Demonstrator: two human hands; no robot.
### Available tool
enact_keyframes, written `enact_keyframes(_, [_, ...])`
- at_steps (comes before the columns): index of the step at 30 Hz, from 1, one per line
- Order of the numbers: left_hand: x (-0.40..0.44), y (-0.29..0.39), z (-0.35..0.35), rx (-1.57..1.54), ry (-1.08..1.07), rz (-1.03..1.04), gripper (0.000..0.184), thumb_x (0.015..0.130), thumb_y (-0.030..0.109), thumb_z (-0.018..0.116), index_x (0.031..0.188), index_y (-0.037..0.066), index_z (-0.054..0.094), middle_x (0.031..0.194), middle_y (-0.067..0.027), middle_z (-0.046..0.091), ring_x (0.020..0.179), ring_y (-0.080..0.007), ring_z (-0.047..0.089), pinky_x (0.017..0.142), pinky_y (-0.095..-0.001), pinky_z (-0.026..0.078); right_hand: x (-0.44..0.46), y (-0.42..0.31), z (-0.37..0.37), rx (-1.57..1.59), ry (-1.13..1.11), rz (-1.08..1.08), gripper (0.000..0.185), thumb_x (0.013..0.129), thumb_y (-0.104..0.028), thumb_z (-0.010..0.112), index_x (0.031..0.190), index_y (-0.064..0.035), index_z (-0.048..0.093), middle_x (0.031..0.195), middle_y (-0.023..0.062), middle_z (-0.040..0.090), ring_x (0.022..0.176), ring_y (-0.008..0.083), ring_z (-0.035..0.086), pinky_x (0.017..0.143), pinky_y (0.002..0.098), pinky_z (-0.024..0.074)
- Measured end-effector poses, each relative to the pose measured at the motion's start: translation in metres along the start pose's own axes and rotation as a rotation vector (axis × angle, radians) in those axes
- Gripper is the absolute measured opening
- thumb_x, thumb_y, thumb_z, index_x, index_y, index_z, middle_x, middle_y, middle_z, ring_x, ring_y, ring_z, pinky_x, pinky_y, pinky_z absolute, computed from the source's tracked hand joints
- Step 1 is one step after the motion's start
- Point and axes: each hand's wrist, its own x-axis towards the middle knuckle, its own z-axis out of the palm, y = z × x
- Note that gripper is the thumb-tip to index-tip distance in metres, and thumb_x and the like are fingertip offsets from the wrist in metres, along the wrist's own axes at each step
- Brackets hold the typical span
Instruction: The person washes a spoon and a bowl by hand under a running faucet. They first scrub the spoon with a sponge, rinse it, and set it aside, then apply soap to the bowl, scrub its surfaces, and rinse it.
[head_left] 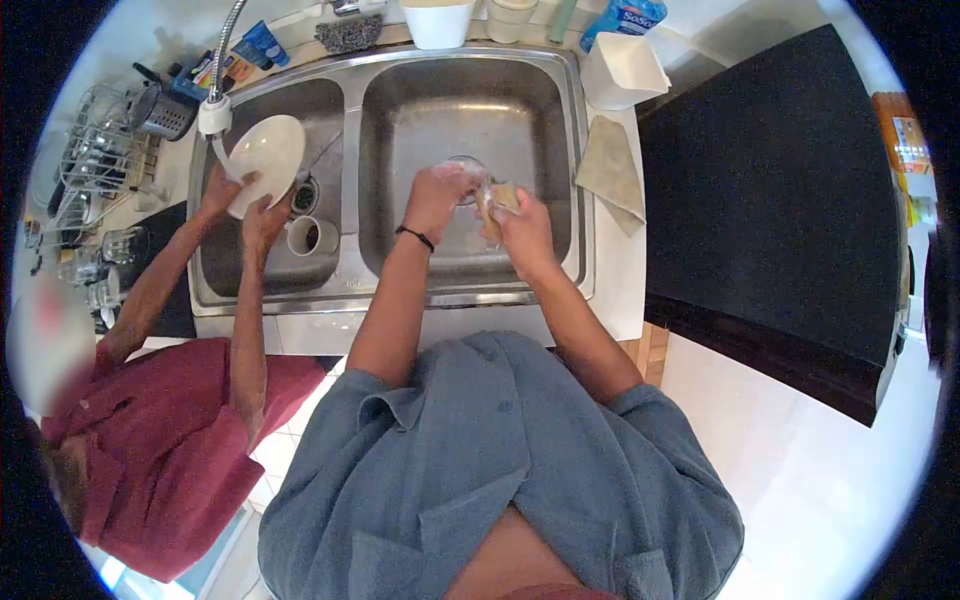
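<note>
Over the right sink basin (425,130), both my hands are close together. My right hand (527,235) is closed on a yellowish sponge (490,215) with some suds about it. My left hand (435,205), with a dark band at the wrist, is closed beside the sponge. Something clear or soapy shows at its fingertips, too blurred to name. Beneath the hands, the basin's drain is partly hidden.
At the left basin, a co-worker in a maroon shirt holds a white plate (275,150) under the faucet (214,118). A cup (325,238) lies in that basin. A cloth (612,175) and a white container (622,72) are at the right edge.
</note>
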Motion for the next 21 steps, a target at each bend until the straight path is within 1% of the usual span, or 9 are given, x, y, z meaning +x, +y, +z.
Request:
enact_keyframes(3, [-0.006, 0.000, 0.014, -0.077, -0.023, -0.046, 0.022, 0.082, 0.026, 0.071, 0.088, 0.004, 0.066, 0.079, -0.0010, 0.064, 0.068, -0.0091, 0.055, 0.063, -0.0251, 0.045, 0.001, -0.004, -0.014, -0.070, 0.015, 0.003, 0.018, 0.087, -0.003, 0.056, 0.104, -0.0031, 0.059, 0.086, 0.0075, 0.065, 0.065, 0.0149, 0.063, 0.050, 0.0276, 0.0476])
enact_keyframes(4, [-0.005, 0.001, 0.017, -0.093, -0.026, -0.049, 0.023, 0.083, 0.026, 0.070, 0.090, 0.004, 0.066, 0.079, -0.0016, 0.064, 0.068, -0.0098, 0.056, 0.062, -0.0251, 0.046, 0.002, -0.003, -0.019, -0.074, 0.013, -0.007, 0.018, 0.087, -0.004, 0.057, 0.104, -0.0035, 0.059, 0.085, 0.0071, 0.065, 0.066, 0.0145, 0.063, 0.050, 0.0273, 0.0476])
enact_keyframes(7, [0.000, -0.003, 0.019, -0.262, 0.097, -0.021, 0.025, 0.085, 0.024, 0.068, 0.097, 0.002, 0.064, 0.083, -0.0023, 0.064, 0.072, -0.0124, 0.060, 0.064, -0.0245, 0.047, 0.000, 0.005, -0.031, -0.094, 0.018, -0.045, 0.019, 0.087, -0.006, 0.058, 0.106, -0.0047, 0.060, 0.082, 0.0059, 0.065, 0.066, 0.0134, 0.063, 0.051, 0.0267, 0.0475])
enact_keyframes(10, [0.012, -0.008, 0.012, -0.301, 0.122, -0.014, 0.026, 0.088, 0.023, 0.064, 0.104, 0.003, 0.062, 0.089, -0.0031, 0.065, 0.077, -0.0142, 0.062, 0.067, -0.0253, 0.050, -0.005, 0.005, -0.034, -0.125, 0.053, -0.090, 0.020, 0.087, -0.010, 0.059, 0.107, -0.0054, 0.061, 0.078, 0.0042, 0.066, 0.065, 0.0119, 0.062, 0.053, 0.0266, 0.0474])
enact_keyframes(13, [0.013, -0.004, 0.021, -0.223, 0.059, -0.052, 0.023, 0.089, 0.022, 0.064, 0.104, 0.004, 0.063, 0.091, -0.0032, 0.065, 0.078, -0.0132, 0.062, 0.069, -0.0253, 0.050, 0.001, 0.004, -0.042, -0.122, 0.038, -0.043, 0.020, 0.087, -0.011, 0.060, 0.106, -0.0055, 0.062, 0.082, 0.0049, 0.066, 0.068, 0.0119, 0.062, 0.057, 0.0282, 0.0487])
enact_keyframes(16, [0.006, 0.004, 0.034, -0.211, -0.264, -0.044, 0.020, 0.090, 0.017, 0.062, 0.102, 0.002, 0.061, 0.089, -0.0032, 0.063, 0.077, -0.0143, 0.063, 0.068, -0.0265, 0.051, 0.005, -0.009, -0.047, 0.014, -0.206, 0.107, 0.019, 0.086, -0.015, 0.063, 0.104, -0.0079, 0.062, 0.086, 0.0044, 0.066, 0.075, 0.0124, 0.063, 0.061, 0.0295, 0.0494])
enact_keyframes(19, [0.004, 0.008, 0.042, -0.347, -0.335, -0.107, 0.020, 0.090, 0.016, 0.061, 0.105, 0.002, 0.060, 0.091, -0.0035, 0.062, 0.082, -0.0141, 0.061, 0.068, -0.0265, 0.049, 0.005, -0.025, -0.045, 0.317, -0.254, 0.373, 0.021, 0.090, -0.021, 0.062, 0.106, -0.0076, 0.057, 0.092, 0.0039, 0.062, 0.076, 0.0169, 0.062, 0.068, 0.0325, 0.0510])
enact_keyframes(21, [0.010, 0.005, 0.043, -0.454, -0.320, -0.096, 0.021, 0.090, 0.015, 0.060, 0.107, 0.003, 0.059, 0.092, -0.0046, 0.063, 0.086, -0.0141, 0.061, 0.069, -0.0271, 0.049, 0.004, -0.021, -0.048, 0.392, -0.274, 0.407, 0.022, 0.090, -0.022, 0.062, 0.106, -0.0095, 0.056, 0.092, 0.0033, 0.061, 0.074, 0.0175, 0.061, 0.066, 0.0329, 0.0508])
